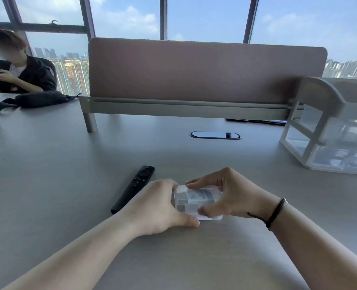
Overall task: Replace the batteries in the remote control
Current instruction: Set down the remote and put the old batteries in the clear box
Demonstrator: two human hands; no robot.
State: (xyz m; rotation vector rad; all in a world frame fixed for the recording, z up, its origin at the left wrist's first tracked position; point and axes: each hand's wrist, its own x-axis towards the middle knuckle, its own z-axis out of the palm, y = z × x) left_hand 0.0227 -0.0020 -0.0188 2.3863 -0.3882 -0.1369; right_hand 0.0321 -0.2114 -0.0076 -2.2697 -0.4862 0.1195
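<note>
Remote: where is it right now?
In the head view, the black remote lies untouched on the grey desk, just left of the left hand, which with the right hand grips a clear box.

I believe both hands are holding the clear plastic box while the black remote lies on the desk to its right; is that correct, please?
Not quite. In the head view, the left hand and right hand do hold the clear plastic box, but the black remote lies on the desk to its left, beside the left hand, not to its right.
</note>
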